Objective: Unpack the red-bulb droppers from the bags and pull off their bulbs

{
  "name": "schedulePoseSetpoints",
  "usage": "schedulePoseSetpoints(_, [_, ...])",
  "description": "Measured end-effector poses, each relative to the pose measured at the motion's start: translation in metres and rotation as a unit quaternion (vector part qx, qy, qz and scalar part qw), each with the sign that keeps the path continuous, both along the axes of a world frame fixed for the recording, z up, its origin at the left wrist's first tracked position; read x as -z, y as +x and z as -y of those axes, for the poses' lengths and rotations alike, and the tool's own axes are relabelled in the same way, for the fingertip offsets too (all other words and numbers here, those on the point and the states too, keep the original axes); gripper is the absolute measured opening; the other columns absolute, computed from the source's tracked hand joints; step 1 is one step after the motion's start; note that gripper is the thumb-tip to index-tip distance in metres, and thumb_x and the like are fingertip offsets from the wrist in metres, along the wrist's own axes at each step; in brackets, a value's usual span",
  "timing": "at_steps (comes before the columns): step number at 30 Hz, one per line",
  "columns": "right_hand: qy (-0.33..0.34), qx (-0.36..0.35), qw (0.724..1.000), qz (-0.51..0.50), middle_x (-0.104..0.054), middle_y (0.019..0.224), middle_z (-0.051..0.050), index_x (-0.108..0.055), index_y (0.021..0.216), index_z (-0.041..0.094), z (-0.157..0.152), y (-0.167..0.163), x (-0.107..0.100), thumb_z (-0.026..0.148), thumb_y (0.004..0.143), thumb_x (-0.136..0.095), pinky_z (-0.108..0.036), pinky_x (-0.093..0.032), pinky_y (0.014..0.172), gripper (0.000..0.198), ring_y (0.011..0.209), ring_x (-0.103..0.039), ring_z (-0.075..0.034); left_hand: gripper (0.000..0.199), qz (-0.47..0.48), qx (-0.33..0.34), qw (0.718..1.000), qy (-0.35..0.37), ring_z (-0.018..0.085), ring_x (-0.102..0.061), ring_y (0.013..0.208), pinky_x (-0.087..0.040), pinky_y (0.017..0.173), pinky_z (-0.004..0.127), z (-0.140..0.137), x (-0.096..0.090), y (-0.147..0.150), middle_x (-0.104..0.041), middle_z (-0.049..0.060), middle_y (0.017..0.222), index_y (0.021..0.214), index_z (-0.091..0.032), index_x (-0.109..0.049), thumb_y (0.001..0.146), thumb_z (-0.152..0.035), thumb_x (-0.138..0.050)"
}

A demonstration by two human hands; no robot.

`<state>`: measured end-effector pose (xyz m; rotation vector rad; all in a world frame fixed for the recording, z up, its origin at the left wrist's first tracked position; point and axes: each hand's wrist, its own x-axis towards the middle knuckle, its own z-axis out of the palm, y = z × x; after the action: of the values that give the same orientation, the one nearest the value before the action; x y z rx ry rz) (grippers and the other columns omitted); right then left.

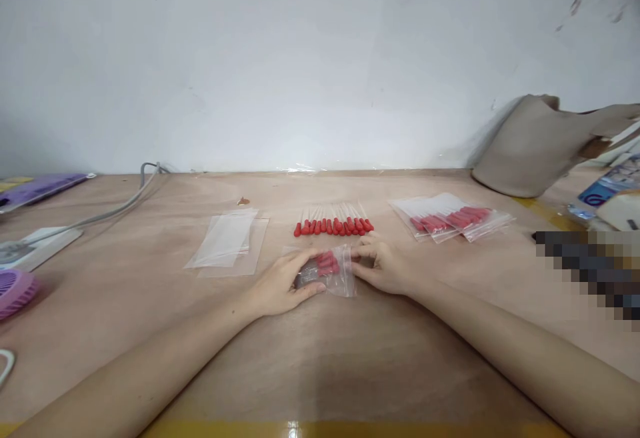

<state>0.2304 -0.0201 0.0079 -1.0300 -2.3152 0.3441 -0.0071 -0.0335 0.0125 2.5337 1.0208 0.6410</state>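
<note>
A small clear zip-lock bag (343, 285) lies in front of me with several red-ended sticks (327, 263) inside, their red ends toward the zip edge. My left hand (285, 283) grips the bag from the left, thumb below and fingers above. At the right, the fingers of my right hand (383, 265) close on the bag's zip edge. Just beyond both hands is a row of loose thin pale sticks with red bulb-like ends (334, 226), the red ends pointing toward me.
Flat clear bags (225, 241) are stacked at left. Filled bags (450, 217) overlap at right. A grey-beige container (525, 145) leans by the wall. A purple round object (17, 293), a grey cable (117, 210) and a purple packet (45, 189) lie far left.
</note>
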Motion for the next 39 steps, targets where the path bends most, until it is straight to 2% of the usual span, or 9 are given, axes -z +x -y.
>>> schedulePoseSetpoints(8, [-0.017, -0.025, 0.999, 0.035, -0.057, 0.086, -0.005, -0.061, 0.101, 0.019, 0.007, -0.009, -0.001, 0.045, 0.074, -0.062, -0.031, -0.038, 0.075, 0.037, 0.083, -0.048, -0.018, 0.048, -0.004, 0.016, 1.0, 0.005, 0.022, -0.053, 0.106, -0.043, 0.09, 0.036, 0.001, -0.002, 0.001, -0.055, 0.007, 0.119, 0.125, -0.022, -0.04, 0.083, -0.04, -0.052])
schedulePoseSetpoints(13, [-0.051, -0.03, 0.998, -0.025, -0.057, 0.091, -0.004, -0.06, 0.093, 0.019, 0.01, -0.008, -0.001, 0.044, 0.066, -0.069, -0.033, -0.038, 0.08, 0.038, 0.088, -0.049, -0.019, 0.053, -0.019, 0.003, 1.0, 0.002, 0.023, -0.054, 0.105, -0.044, 0.089, 0.037, 0.002, -0.001, 0.001, -0.054, 0.009, 0.12, 0.127, -0.019, -0.038, 0.082, -0.042, -0.053])
schedulePoseSetpoints(17, [-0.115, -0.032, 0.991, -0.059, -0.059, 0.094, -0.003, -0.057, 0.101, 0.02, 0.012, -0.011, -0.001, 0.043, 0.066, -0.07, -0.033, -0.041, 0.078, 0.044, 0.087, -0.052, -0.019, 0.053, -0.024, 0.005, 1.0, 0.002, 0.023, -0.054, 0.105, -0.044, 0.089, 0.038, 0.001, 0.002, 0.001, -0.054, 0.01, 0.12, 0.128, -0.019, -0.036, 0.082, -0.042, -0.052])
schedulePoseSetpoints(21, [-0.131, -0.081, 0.982, -0.105, -0.061, 0.096, -0.003, -0.057, 0.104, 0.021, 0.012, -0.015, 0.004, 0.035, 0.07, -0.068, -0.031, -0.043, 0.077, 0.039, 0.086, -0.055, -0.017, 0.054, -0.03, 0.002, 0.999, 0.011, 0.024, -0.053, 0.107, -0.043, 0.091, 0.04, -0.001, 0.004, 0.0, -0.053, 0.011, 0.121, 0.128, -0.018, -0.035, 0.082, -0.043, -0.052])
schedulePoseSetpoints(24, [-0.199, -0.102, 0.962, -0.155, -0.063, 0.09, -0.001, -0.059, 0.098, 0.02, 0.01, -0.015, 0.009, 0.027, 0.073, -0.064, -0.028, -0.046, 0.069, 0.027, 0.077, -0.057, -0.014, 0.055, -0.037, -0.005, 0.999, 0.005, 0.024, -0.051, 0.11, -0.042, 0.093, 0.04, -0.001, 0.005, -0.001, -0.051, 0.01, 0.124, 0.128, -0.019, -0.035, 0.082, -0.044, -0.051])
schedulePoseSetpoints(29, [-0.311, -0.087, 0.914, -0.248, -0.062, 0.081, -0.001, -0.056, 0.099, 0.017, 0.005, -0.003, 0.007, 0.025, 0.069, -0.067, -0.026, -0.047, 0.065, 0.033, 0.071, -0.057, -0.011, 0.054, -0.041, -0.007, 0.999, -0.002, 0.024, -0.05, 0.111, -0.041, 0.094, 0.04, -0.001, 0.004, -0.001, -0.051, 0.01, 0.125, 0.129, -0.02, -0.035, 0.083, -0.045, -0.05])
schedulePoseSetpoints(32, [-0.348, -0.067, 0.9, -0.255, -0.061, 0.077, 0.001, -0.055, 0.093, 0.017, 0.001, 0.005, 0.002, 0.029, 0.066, -0.07, -0.025, -0.047, 0.062, 0.033, 0.065, -0.057, -0.01, 0.054, -0.04, -0.01, 0.999, -0.005, 0.023, -0.05, 0.111, -0.042, 0.093, 0.039, 0.0, 0.003, -0.001, -0.051, 0.01, 0.124, 0.129, -0.02, -0.035, 0.083, -0.045, -0.05])
schedulePoseSetpoints(36, [-0.394, -0.07, 0.869, -0.291, -0.063, 0.085, -0.002, -0.056, 0.09, 0.017, -0.003, 0.008, 0.003, 0.036, 0.065, -0.071, -0.027, -0.048, 0.072, 0.035, 0.076, -0.06, -0.012, 0.054, -0.043, -0.012, 0.999, -0.005, 0.024, -0.049, 0.112, -0.041, 0.094, 0.04, 0.0, 0.002, 0.0, -0.05, 0.01, 0.125, 0.13, -0.02, -0.035, 0.084, -0.045, -0.049])
schedulePoseSetpoints(39, [-0.414, -0.028, 0.859, -0.301, -0.064, 0.083, -0.003, -0.056, 0.093, 0.016, -0.004, 0.006, 0.005, 0.04, 0.064, -0.071, -0.029, -0.049, 0.069, 0.041, 0.072, -0.06, -0.012, 0.055, -0.041, -0.006, 0.999, -0.001, 0.024, -0.049, 0.113, -0.041, 0.094, 0.04, 0.0, 0.003, -0.001, -0.05, 0.01, 0.126, 0.13, -0.021, -0.034, 0.084, -0.045, -0.049])
